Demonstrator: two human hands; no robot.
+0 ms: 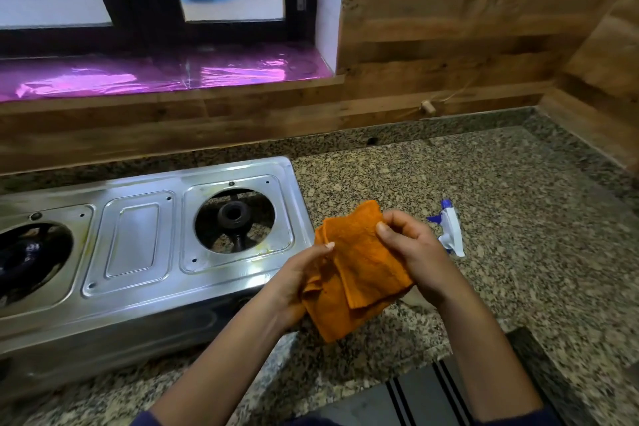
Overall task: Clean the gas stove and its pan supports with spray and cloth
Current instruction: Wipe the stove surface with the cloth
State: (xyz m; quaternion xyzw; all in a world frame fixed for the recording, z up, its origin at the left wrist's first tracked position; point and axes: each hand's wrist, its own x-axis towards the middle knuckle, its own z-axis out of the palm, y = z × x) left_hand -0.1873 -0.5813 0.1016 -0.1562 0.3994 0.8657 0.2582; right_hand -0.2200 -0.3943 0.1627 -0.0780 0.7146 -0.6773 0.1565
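Beside the stove (138, 245), left hand (292, 277) and right hand (411, 249) gripping orange cloth (366, 277), spray bottle (451, 228) just behind.

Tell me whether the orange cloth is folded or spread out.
Folded. The orange cloth shows overlapping layers with stacked edges, gripped by the left hand and the right hand.

Orange cloth (363, 273) in both hands (411, 252), beside stove (135, 242)

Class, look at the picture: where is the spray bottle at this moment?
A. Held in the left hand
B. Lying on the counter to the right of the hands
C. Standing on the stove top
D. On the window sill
B: the spray bottle lies on the granite counter beyond the right hand, while both hands hold the orange cloth.
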